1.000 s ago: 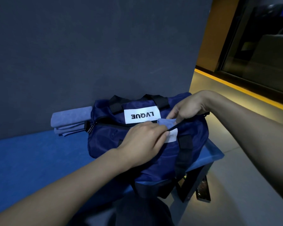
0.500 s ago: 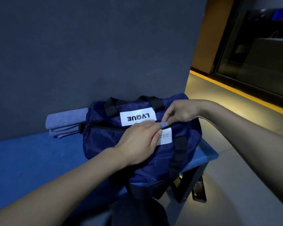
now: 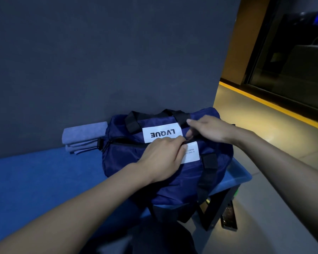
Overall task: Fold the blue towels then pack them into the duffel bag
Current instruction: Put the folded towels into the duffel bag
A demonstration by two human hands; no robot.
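Observation:
A navy duffel bag (image 3: 174, 182) with black handles and a white "LVQUE" label lies on a blue bench (image 3: 35, 180). My left hand (image 3: 163, 158) rests on the bag's top, its fingers curled and pinching the near edge of the zip opening. My right hand (image 3: 207, 129) is at the far edge of the same opening, fingers curled down onto the fabric, index finger stretched toward a handle. No towel shows in the opening. A stack of folded blue towels (image 3: 83, 136) sits left of the bag, against the wall.
A dark wall (image 3: 117, 61) rises right behind the bench. The bench ends just right of the bag, on a black leg (image 3: 217, 208). A dark flat object (image 3: 229, 219) lies on the grey floor. A yellow floor stripe (image 3: 264, 105) runs at the right.
The light blue towel corner held between my hands at the opening has gone out of sight into the bag. My right hand has moved left, onto the bag's far edge.

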